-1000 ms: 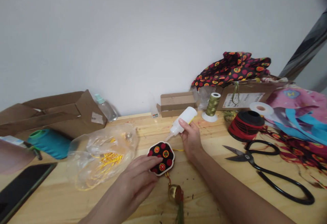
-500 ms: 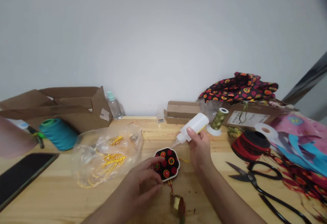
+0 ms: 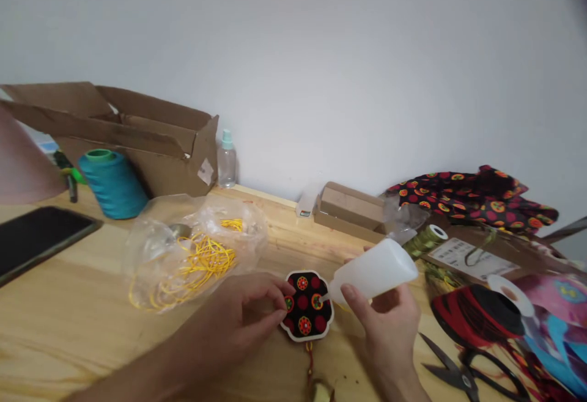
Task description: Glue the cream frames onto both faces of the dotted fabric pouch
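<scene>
A black patterned pendant [image 3: 308, 304] with a pale scalloped edge and red and orange circles lies on the wooden table. A red cord hangs from its bottom edge. The thumb and fingers of my left hand [image 3: 250, 313] grip its left edge. Wrapped round a white squeeze bottle [image 3: 378, 270], my right hand [image 3: 387, 322] tilts it so that the nozzle points at the orange flower on the pendant's right part. Whether the tip touches the fabric cannot be made out.
Left are a plastic bag [image 3: 192, 261] of yellow cords, a teal thread cone [image 3: 114, 185], a phone [image 3: 43, 240] and a cardboard box [image 3: 160, 151]. Black scissors [image 3: 458, 374], a red thread spool [image 3: 477, 316] and patterned cloth [image 3: 477, 200] are right. A spray bottle [image 3: 226, 164] stands behind.
The view has tilted and shifted. The bottle's nozzle has moved from the pendant's top edge to the flower on its right part. My left hand remains at the left edge.
</scene>
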A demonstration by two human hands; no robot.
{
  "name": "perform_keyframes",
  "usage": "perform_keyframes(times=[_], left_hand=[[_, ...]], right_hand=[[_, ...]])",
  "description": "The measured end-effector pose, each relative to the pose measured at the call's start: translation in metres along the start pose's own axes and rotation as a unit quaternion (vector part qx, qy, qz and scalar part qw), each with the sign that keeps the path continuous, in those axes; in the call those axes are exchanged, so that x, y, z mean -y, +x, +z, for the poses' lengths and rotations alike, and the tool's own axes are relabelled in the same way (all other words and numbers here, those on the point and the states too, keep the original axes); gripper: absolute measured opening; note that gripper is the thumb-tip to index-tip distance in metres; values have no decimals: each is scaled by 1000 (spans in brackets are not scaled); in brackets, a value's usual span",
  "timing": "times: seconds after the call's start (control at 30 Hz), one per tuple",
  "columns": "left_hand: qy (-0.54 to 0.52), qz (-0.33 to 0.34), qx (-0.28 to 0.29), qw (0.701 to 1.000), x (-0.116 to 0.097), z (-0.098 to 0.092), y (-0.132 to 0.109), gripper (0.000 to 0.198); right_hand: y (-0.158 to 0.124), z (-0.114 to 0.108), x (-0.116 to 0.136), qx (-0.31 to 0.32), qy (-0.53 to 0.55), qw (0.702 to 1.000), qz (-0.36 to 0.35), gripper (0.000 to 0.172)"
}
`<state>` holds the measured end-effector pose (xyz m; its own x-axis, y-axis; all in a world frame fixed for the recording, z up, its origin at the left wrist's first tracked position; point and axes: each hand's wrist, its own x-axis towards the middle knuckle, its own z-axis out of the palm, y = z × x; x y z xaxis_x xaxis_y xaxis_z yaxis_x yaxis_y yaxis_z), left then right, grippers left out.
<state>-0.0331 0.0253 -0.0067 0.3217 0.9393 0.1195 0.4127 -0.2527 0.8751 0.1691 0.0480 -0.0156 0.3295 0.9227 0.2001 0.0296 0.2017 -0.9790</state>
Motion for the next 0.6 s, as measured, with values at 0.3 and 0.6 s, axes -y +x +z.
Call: perform_keyframes(times=[0.3,0.6], left_hand=[[38,-20,10,999,3,1,-3,12],[64,95,15,993,7,9,-5,10]], right_hand=[[-2,0,-7,-21,-31,998,-45,43],[-4,-1,-8,-6,-129,986,-107,37]])
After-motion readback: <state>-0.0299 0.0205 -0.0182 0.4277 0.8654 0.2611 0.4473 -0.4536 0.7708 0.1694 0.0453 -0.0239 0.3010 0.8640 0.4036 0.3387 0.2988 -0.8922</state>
